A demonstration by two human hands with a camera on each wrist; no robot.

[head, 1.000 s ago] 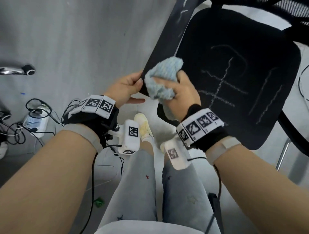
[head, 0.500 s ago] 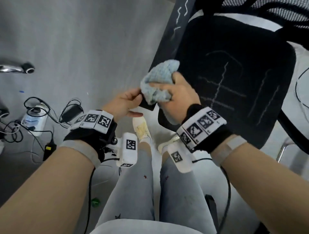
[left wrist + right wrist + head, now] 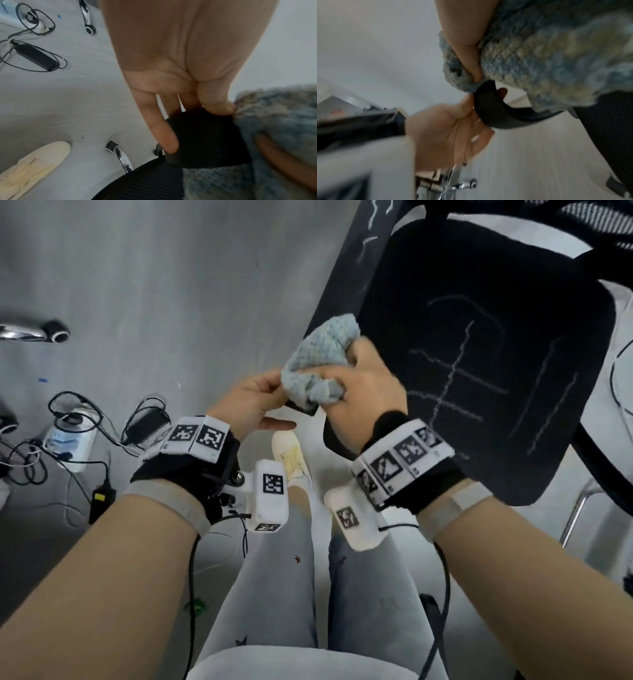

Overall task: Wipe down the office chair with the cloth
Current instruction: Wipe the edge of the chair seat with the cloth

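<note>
The black office chair's seat carries pale chalk-like lines and fills the upper right of the head view. Its black armrest runs down toward me. A fluffy light-blue cloth is bunched over the armrest's near end. My right hand grips the cloth and presses it onto the armrest. My left hand pinches the armrest tip between thumb and fingers, right beside the cloth. The cloth hides most of the right fingers.
On the grey floor at the left lie a white power strip, a black adapter and tangled cables. A chrome chair leg with caster juts in from the left. My legs and pale shoe stand below the hands, and chrome base arms are underneath.
The right hand has shifted the cloth slightly along the armrest's near end, closer to the left fingers. The left hand keeps its pinch on the tip.
</note>
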